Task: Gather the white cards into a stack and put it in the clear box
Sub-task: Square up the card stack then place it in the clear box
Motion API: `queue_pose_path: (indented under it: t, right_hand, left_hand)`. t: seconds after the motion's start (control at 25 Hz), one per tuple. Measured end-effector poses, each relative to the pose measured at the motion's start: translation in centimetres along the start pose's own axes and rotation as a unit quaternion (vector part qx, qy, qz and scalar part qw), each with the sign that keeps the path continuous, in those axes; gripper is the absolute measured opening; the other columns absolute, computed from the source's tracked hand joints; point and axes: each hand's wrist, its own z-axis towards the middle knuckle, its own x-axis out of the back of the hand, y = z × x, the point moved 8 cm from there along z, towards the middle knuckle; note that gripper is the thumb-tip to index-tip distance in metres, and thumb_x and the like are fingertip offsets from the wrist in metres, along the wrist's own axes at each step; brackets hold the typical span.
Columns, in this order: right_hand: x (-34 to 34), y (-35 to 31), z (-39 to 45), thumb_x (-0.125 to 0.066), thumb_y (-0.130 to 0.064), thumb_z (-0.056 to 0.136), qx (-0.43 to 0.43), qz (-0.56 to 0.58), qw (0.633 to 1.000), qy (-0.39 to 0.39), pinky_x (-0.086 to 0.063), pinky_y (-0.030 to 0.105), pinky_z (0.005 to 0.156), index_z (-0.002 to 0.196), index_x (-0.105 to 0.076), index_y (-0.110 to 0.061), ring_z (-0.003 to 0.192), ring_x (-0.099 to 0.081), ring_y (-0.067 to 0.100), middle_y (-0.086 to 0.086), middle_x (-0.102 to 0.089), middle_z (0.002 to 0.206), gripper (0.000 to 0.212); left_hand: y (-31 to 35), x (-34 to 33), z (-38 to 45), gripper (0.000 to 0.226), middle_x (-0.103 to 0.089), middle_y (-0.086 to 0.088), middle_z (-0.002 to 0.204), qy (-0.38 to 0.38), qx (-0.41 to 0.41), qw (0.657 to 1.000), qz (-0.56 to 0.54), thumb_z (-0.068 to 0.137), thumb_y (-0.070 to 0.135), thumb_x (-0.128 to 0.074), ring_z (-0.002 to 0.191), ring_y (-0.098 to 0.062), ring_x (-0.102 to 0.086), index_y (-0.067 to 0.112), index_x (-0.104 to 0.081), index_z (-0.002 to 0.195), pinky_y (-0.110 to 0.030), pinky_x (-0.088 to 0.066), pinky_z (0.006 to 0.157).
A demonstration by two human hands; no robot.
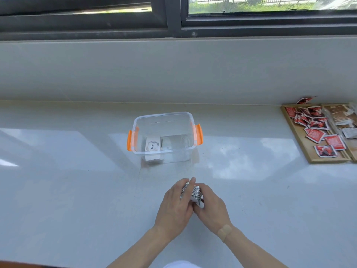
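Two hands, left [174, 205] and right [211, 206], close around a squared stack of white cards [193, 192] on the glossy grey tabletop [77, 190]; the clear plastic box with orange latches [164, 117], already holding some cards, waits just beyond.

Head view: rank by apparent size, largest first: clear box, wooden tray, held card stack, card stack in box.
1. clear box, though the wooden tray runs off frame, so these two are unsure.
2. card stack in box and held card stack, partly hidden: too close to rank.
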Motion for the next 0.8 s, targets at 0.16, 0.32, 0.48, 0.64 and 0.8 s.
queue_pose_path:
  t: [0.16,0.32,0.48,0.64,0.8]
  right_hand:
    - [0.0,0.2,0.1,-0.061,-0.027,0.077,0.001,0.002,1.000,-0.006,-0.055,0.041,0.079,0.113,-0.045,-0.042,0.091,-0.062,0.011,-0.017,-0.062,0.107,0.042]
    - [0.1,0.4,0.1,-0.058,-0.037,0.075,-0.005,0.010,1.000,-0.002,-0.056,0.039,0.078,0.111,-0.045,-0.044,0.090,-0.062,0.009,-0.021,-0.060,0.107,0.039]
    - [-0.1,0.6,0.0,-0.063,-0.032,0.077,-0.015,0.022,1.000,-0.010,-0.055,0.036,0.081,0.113,-0.044,-0.048,0.094,-0.061,0.004,-0.024,-0.061,0.108,0.044]
    - [-0.1,0.7,0.0,-0.066,-0.026,0.079,-0.017,0.024,0.999,-0.016,-0.055,0.035,0.082,0.116,-0.045,-0.048,0.097,-0.061,0.002,-0.025,-0.062,0.109,0.048]
    - [0.1,0.6,0.2,-0.064,-0.025,0.078,-0.021,0.031,0.999,-0.020,-0.055,0.039,0.081,0.112,-0.047,-0.044,0.093,-0.062,0.007,-0.020,-0.064,0.105,0.042]
  left_hand:
    - [0.1,1.2,0.3,0.079,-0.032,-0.006,0.156,-0.003,-0.016,0.999,0.027,0.086,0.031,-0.058,0.148,-0.023,-0.022,0.018,-0.017,0.153,-0.049,-0.032,0.114]
    - [0.7,3.5,0.2,0.093,-0.007,-0.015,0.163,0.080,-0.045,0.996,-0.023,0.085,0.034,-0.059,0.151,-0.032,-0.008,0.007,-0.002,0.154,-0.046,-0.006,0.123]
    - [1.9,1.0,-0.7,0.086,0.004,-0.008,0.165,-0.008,-0.068,0.998,0.017,0.090,0.042,-0.049,0.152,-0.024,-0.002,0.008,-0.003,0.154,-0.045,-0.011,0.120]
    - [1.5,-0.8,-0.8,0.080,-0.004,-0.002,0.165,-0.076,-0.055,0.993,0.072,0.091,0.046,-0.045,0.152,-0.017,-0.003,0.011,-0.011,0.154,-0.042,-0.016,0.117]
    - [0.5,0.2,-0.7,0.081,-0.007,-0.004,0.165,-0.029,-0.021,0.999,-0.020,0.089,0.039,-0.052,0.152,-0.019,-0.004,0.018,-0.008,0.154,-0.037,-0.006,0.121]
